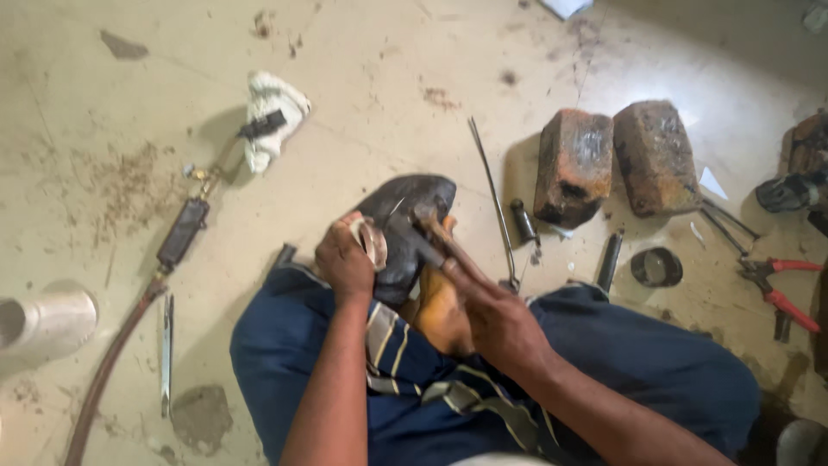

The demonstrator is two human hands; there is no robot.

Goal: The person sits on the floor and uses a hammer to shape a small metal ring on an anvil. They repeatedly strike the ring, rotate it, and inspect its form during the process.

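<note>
anvil point(405, 226): dark matt metal | bricks point(573, 168): rough, scorched | rag point(272, 116): white cloth | floor point(388, 78): dusty concrete

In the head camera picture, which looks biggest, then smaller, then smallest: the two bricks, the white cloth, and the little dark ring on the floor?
1. The two bricks, left and right: they look about alike, so I won't rank one over the other.
2. The white cloth.
3. The dark ring, clearly the smallest.
</note>
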